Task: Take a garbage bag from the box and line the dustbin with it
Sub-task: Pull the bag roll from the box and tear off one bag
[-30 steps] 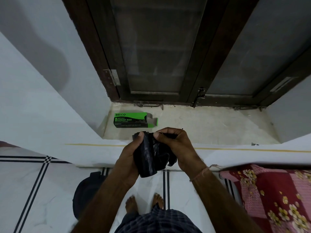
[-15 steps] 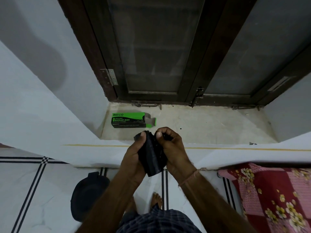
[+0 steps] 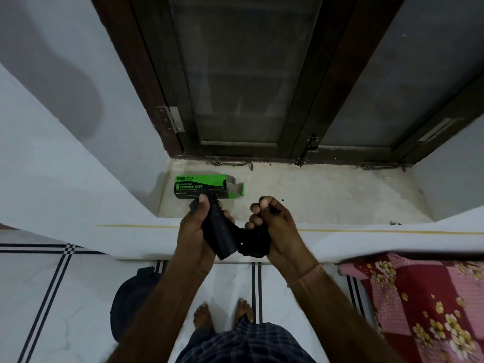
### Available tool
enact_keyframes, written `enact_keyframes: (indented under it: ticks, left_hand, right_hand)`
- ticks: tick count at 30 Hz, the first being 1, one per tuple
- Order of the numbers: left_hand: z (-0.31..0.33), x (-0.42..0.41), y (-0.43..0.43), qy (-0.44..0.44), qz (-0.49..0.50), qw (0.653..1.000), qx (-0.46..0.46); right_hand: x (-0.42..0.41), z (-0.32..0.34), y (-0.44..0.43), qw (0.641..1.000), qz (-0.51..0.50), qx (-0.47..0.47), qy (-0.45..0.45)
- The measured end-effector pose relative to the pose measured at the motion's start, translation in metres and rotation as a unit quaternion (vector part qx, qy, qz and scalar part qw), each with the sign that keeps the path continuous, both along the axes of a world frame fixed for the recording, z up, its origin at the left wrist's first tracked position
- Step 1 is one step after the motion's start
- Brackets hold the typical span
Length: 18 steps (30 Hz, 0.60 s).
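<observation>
The dark window (image 3: 262, 82) stands above a pale sill (image 3: 327, 195). Below the sill, a black dustbin (image 3: 131, 305) sits on the floor. On the sill lies the green box (image 3: 204, 186), its flap open. In front of the sill, the left hand (image 3: 195, 231) and right hand (image 3: 277, 229) both clench the black garbage bag (image 3: 227, 239).

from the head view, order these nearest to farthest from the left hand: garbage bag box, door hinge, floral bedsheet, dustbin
From the left hand:
1. Garbage bag box, on the sill just beyond the fingers.
2. Dustbin, on the floor below left.
3. Door hinge, up on the door frame; close to the dustbin's rank.
4. Floral bedsheet, far right.
</observation>
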<state>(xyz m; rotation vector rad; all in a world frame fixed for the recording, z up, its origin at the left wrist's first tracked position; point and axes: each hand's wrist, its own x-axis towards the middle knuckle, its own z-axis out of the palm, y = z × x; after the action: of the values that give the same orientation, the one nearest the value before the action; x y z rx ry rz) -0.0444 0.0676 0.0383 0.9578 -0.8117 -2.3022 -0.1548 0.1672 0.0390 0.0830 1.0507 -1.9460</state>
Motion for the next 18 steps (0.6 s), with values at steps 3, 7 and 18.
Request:
enact_keyframes:
  ticks: [3,7,18]
  left_hand:
    - [0.001,-0.002,-0.001,-0.001,-0.003,0.999,-0.046]
    - [0.0,-0.002,-0.004,-0.022,-0.014,0.996,-0.088]
    - [0.006,0.012,-0.024,-0.11,-0.104,0.925,-0.35]
  right_hand:
    - [-0.005,0.003,0.0,0.996,0.045,0.036,0.063]
    - [-0.005,0.008,0.002,0.988,0.088,0.065,0.113]
    - [0.005,0.018,-0.004,0.972,0.13,0.137,0.137]
